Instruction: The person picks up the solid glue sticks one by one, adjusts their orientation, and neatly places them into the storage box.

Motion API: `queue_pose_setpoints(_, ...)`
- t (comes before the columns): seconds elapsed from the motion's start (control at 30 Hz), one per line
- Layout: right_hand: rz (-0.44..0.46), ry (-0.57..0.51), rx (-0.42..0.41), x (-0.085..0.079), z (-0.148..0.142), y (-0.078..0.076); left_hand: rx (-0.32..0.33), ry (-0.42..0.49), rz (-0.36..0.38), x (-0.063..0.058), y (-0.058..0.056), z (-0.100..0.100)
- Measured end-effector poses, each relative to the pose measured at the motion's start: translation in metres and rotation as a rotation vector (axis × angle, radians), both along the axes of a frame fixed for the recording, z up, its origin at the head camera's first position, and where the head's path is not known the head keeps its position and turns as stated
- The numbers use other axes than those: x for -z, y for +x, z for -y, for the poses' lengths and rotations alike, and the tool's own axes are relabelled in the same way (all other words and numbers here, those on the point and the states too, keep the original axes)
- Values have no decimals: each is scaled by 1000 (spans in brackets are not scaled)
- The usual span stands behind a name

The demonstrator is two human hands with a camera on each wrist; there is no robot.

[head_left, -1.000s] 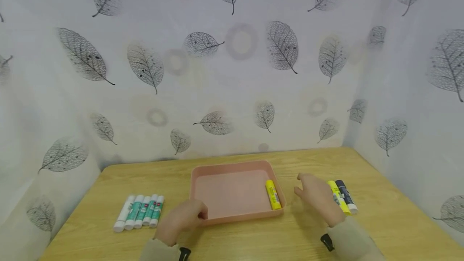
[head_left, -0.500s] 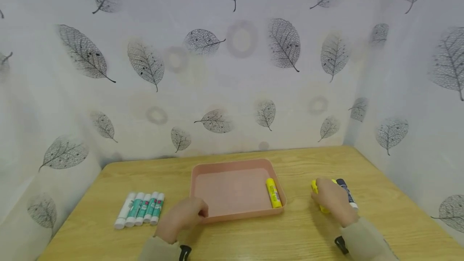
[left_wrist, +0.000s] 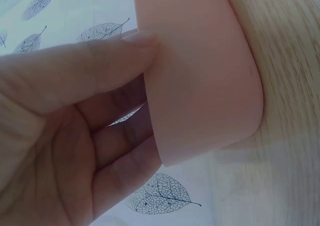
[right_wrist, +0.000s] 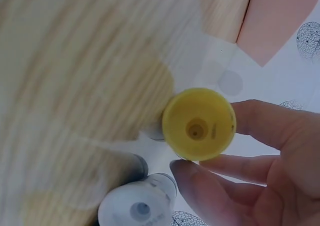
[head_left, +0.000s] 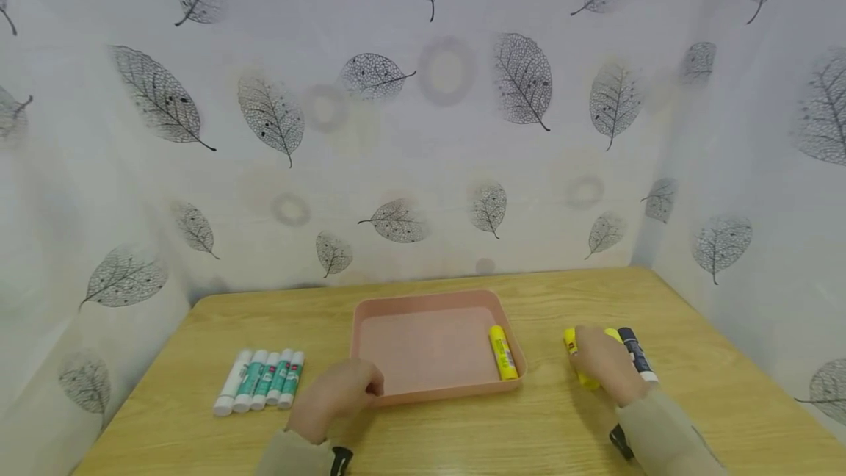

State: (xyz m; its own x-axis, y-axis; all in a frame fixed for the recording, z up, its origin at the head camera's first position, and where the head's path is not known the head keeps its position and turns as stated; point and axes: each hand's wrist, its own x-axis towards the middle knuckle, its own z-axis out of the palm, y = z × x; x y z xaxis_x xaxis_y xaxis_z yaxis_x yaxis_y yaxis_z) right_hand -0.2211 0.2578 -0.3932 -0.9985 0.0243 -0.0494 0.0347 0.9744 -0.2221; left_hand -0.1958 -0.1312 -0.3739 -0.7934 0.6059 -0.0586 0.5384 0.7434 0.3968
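Observation:
My left hand pinches the near left corner of a pink tray. In the left wrist view the thumb lies against the tray wall, with the other fingers behind the rim. A yellow glue stick lies in the tray at its right side. To the right of the tray, my right hand grips another yellow glue stick, its round base facing the right wrist camera. A dark glue stick with a white end lies just right of that hand, with a bit of yellow between them.
Several white and green glue sticks lie side by side left of the tray. They all rest on a wooden table. A leaf-patterned curtain stands behind the table and along both sides.
My right hand has moved right from beside the tray to the yellow glue stick and taken hold of it. My left hand has stayed at the tray's corner.

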Motion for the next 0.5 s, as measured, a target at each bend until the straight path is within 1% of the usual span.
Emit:
queue_pose_setpoints(0.17, 29, -41, -24, 1, 1, -3, -12, -11, 16, 1, -1, -1)
queue_pose_setpoints(0.5, 63, -68, -54, 4, 0, -10, -9, -14, 0, 2, -2, -1)
